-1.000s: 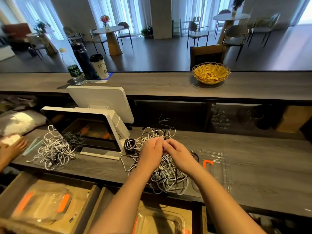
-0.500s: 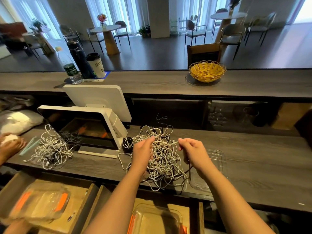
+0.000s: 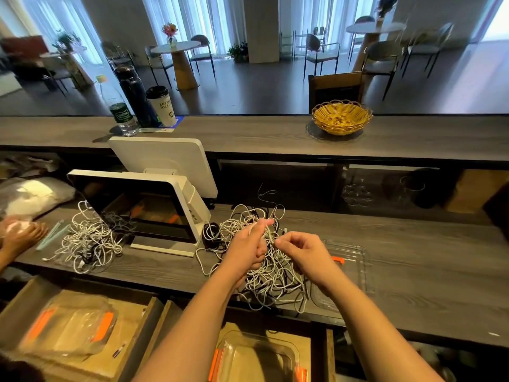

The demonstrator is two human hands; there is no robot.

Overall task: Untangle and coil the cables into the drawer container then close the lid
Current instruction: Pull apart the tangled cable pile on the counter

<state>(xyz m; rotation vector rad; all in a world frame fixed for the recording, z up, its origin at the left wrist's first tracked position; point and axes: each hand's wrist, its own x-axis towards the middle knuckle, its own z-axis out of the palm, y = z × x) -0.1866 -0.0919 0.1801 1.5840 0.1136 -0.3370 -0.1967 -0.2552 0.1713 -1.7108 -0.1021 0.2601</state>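
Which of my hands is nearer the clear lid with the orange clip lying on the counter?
Right. The right hand pinches a cable just left of the clear lid, its wrist over the lid's near corner. The left hand sits farther left, over the cable tangle.

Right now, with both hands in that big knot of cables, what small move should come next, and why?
Probably draw the strand pinched by the left hand up and away while the right hand holds back the tangled cables. Nothing is freed yet, and the clear container in the drawer below holds no cable.
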